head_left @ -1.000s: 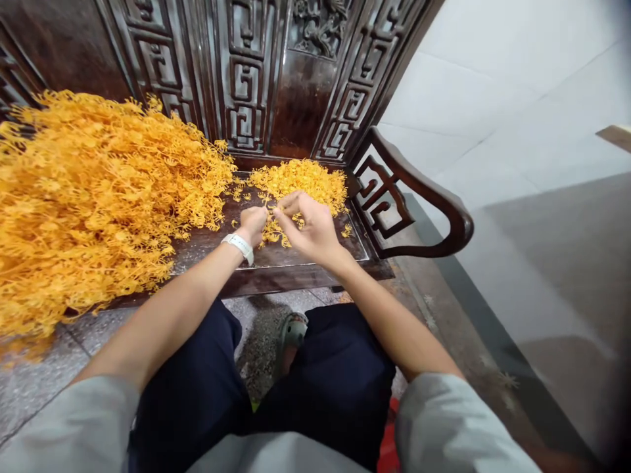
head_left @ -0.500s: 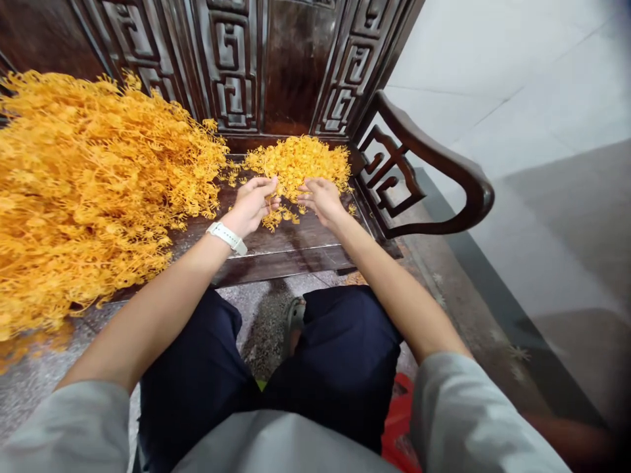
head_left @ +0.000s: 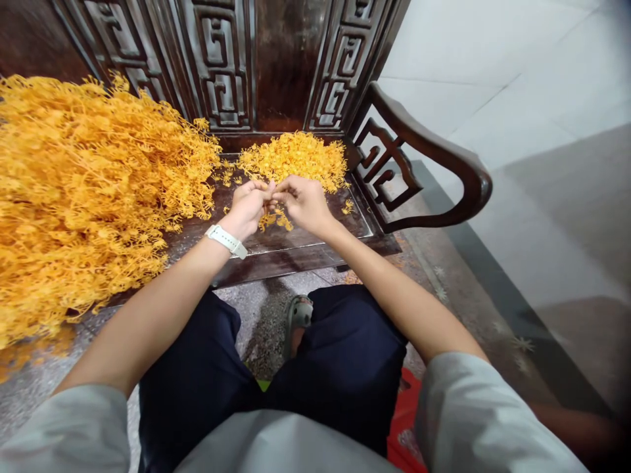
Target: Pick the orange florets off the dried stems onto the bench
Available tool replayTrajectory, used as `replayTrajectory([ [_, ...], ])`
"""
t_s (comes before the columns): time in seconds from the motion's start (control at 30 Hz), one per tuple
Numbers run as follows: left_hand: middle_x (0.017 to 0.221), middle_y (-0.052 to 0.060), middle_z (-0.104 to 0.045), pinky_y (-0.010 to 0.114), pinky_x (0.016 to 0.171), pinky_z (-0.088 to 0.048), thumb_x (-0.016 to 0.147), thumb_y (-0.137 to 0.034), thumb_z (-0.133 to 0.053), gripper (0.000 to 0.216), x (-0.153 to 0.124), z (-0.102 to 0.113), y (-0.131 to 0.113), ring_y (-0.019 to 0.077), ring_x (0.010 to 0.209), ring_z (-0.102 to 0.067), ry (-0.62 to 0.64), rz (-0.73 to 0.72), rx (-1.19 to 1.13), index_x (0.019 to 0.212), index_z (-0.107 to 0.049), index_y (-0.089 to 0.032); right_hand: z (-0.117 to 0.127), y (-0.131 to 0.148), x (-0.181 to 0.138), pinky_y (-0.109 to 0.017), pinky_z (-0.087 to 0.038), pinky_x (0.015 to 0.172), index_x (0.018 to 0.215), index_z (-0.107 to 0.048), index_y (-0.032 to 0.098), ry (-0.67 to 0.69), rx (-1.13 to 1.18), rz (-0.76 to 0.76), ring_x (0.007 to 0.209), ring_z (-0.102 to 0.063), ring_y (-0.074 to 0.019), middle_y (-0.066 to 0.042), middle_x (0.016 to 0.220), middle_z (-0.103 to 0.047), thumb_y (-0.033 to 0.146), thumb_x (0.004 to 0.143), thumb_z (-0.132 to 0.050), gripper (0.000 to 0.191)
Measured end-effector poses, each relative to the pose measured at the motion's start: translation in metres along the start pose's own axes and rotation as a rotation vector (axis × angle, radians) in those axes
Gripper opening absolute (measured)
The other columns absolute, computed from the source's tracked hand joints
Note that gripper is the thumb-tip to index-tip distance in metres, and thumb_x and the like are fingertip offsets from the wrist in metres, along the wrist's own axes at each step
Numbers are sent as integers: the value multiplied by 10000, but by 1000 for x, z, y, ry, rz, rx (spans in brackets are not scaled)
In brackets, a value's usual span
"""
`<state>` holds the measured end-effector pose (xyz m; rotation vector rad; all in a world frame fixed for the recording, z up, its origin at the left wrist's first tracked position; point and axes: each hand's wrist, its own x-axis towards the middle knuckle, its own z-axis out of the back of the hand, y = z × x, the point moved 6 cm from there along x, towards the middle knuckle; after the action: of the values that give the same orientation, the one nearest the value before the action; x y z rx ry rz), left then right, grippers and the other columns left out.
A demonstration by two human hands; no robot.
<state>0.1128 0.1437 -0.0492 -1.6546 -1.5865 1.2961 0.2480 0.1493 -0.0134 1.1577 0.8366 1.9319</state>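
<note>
A pale wall (head_left: 497, 59) stands off at two o'clock, and the dark wooden worktop (head_left: 290, 246) has a carved back (head_left: 288, 72) at twelve. Seen from the hands, the big mound of orange sprigs (head_left: 98, 190) fills nine o'clock, while the smaller orange heap (head_left: 298, 157) lies at one. Over the worktop the right hand (head_left: 306, 200) and left hand (head_left: 248, 207) meet, each grip with fingertips pressed together; I can't tell what, if anything, is pinched. A white wristband (head_left: 227, 241) circles the left wrist, and one stray orange piece (head_left: 348, 207) lies at three o'clock
</note>
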Motion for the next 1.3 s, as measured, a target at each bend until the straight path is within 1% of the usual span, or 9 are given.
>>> replayTrajectory([
  [0.13, 686, -22, -600, 192, 551, -419, 772, 105, -677, 368, 24, 34, -16, 74, 559, -536, -232, -41, -50, 658, -469, -175, -8, 68, -16, -388, -581, 858, 822, -707, 229, 149, -74, 192, 839, -680, -187, -32, 865, -738, 168, 970, -664, 165],
  [0.23, 661, -27, -582, 193, 532, -426, 848, 15, -761, 370, 36, 54, -37, 72, 532, -523, -186, -111, -40, 671, -502, -179, 3, 89, -11, -396, -620, 877, 968, -760, 244, 127, 86, 131, 897, -705, -195, -43, 953, -740, 376, 995, -738, 137],
  [0.3, 665, -31, -586, 186, 515, -432, 882, -82, -824, 336, 34, 57, -46, 66, 515, -520, -101, -151, -8, 706, -553, -173, 22, 69, 7, -400, -647, 887, 1084, -757, 253, -21, 233, 19, 956, -721, -202, -50, 1021, -728, 484, 976, -766, 255],
  [0.43, 722, -20, -630, 162, 508, -458, 946, -124, -792, 250, 21, 47, -46, 47, 506, -536, -16, -151, 56, 777, -610, -156, 53, -28, 38, -351, -682, 850, 1074, -681, 214, -378, 541, -389, 969, -737, -188, -73, 1007, -705, 407, 962, -782, 245],
  [0.5, 767, 1, -658, 156, 502, -461, 994, -119, -727, 209, 16, 39, -43, 41, 508, -537, 25, -130, 74, 809, -636, -147, 49, -68, 32, -320, -679, 784, 1009, -655, 203, -413, 610, -617, 883, -724, -170, -63, 950, -696, 293, 927, -790, 181],
  [0.57, 782, 13, -660, 146, 473, -422, 1022, -124, -685, 172, 11, 29, -40, 33, 491, -500, 101, -103, 79, 851, -671, -139, 37, -81, 18, -279, -649, 721, 1007, -678, 190, -326, 563, -682, 821, -698, -146, -53, 951, -705, 217, 886, -798, 173],
  [0.73, 620, -51, -447, 137, 422, -292, 1082, -189, -599, 195, -8, 3, -41, 34, 434, -335, 344, 32, -38, 928, -710, -147, 7, -50, -1, -240, -559, 667, 1053, -765, 202, 17, 341, -395, 832, -658, -133, -40, 1013, -745, 522, 874, -856, 378],
  [0.9, 583, -78, -322, 153, 408, -267, 1089, -246, -612, 156, -18, 5, -51, 47, 407, -304, 237, 80, -96, 974, -699, -185, -17, -25, -3, -298, -562, 779, 1038, -781, 189, 354, 310, -175, 831, -665, -146, -28, 940, -767, 651, 794, -892, 534],
  [1.3, 550, -90, -277, 174, 383, -282, 1064, -376, -669, 181, -20, 20, -53, 58, 369, -330, 160, 107, -48, 1040, -693, -198, -23, 3, 6, -321, -584, 726, 932, -668, 223, 154, 472, -163, 719, -635, -141, -13, 823, -707, 750, 788, -855, 578],
])
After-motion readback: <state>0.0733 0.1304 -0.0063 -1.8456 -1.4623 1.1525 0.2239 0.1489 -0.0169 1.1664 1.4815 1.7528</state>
